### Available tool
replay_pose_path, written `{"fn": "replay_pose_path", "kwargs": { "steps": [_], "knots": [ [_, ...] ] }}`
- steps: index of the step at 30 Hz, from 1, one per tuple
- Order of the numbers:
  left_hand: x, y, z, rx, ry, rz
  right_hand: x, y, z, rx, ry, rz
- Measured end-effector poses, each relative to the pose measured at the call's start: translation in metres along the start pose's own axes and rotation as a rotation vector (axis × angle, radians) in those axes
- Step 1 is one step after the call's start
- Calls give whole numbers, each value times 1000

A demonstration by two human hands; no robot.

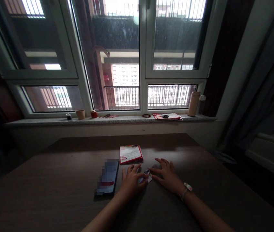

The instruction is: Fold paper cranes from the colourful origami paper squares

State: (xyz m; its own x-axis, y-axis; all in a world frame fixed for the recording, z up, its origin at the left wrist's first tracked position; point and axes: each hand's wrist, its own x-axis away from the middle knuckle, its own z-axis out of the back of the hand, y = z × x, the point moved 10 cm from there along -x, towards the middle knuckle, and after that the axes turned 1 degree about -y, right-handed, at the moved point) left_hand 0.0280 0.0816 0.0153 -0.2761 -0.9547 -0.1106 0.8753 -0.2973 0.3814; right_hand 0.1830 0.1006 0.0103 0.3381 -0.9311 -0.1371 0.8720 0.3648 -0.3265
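Note:
A small, colourful paper-like piece (148, 176) lies low over the table between my hands; its exact kind is too small to tell. My left hand (131, 181) has its thumb and index finger closed on the left side of this piece, while its other fingers are spread. From the right, my right hand (168, 176) reaches the piece's edge with thumb and index fingertips, its remaining fingers apart. A bracelet (186, 190) circles the right wrist. Left of my left hand is a dark phone (107, 178), partly pixelated. Just beyond the hands sits a stack of red-edged printed cards (130, 154).
The brown table (54, 174) reaches toward a window sill (122, 120). Along the sill stand a paper cup (80, 114), a red spool-like item (94, 114), a dark ring (146, 116), scissors (165, 116) on red-and-white papers (175, 116), and a tan bottle (194, 103).

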Motion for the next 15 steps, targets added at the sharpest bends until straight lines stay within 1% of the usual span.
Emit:
{"fn": "replay_pose_path", "kwargs": {
  "steps": [3, 15],
  "knots": [
    [0, -1, 1, 1, -6, 9, 1, -1, -5, 36, -25, -16],
    [-1, -1, 0, 12, -2, 20, -12, 17, -6, 100, -46, -112]
  ]
}}
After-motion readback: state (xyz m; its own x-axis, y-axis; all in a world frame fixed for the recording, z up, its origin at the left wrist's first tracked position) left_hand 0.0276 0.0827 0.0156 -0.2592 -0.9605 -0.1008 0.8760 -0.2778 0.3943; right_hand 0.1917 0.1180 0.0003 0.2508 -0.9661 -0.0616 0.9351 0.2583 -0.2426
